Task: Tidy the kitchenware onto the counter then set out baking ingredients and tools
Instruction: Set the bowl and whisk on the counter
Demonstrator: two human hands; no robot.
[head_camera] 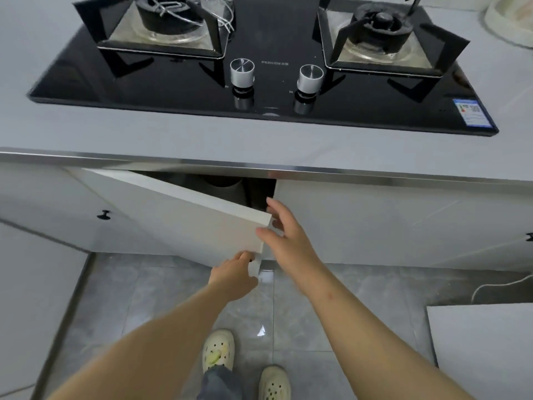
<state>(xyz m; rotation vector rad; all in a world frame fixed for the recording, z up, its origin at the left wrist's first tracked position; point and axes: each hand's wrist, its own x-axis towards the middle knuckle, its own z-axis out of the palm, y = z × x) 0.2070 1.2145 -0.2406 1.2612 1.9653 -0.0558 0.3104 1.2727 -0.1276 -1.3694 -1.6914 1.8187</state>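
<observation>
Cabinet door (184, 215) below the counter (144, 131) stands ajar; my left hand (233, 277) curls round its lower corner, my right hand (284, 235) pinches its free edge, thumb in front.

On the black glass hob (173, 82), between the two silver knobs (242, 71), a small grey brand name (274, 63) is printed. It seems to read "PERSEN", but the third letter is not sure. Two small signs follow it, too blurred to read. A blue and white sticker (473, 112) is on the front right corner of the hob. It carries a square code and lines of print, all too small to read. No other text can be read.
</observation>
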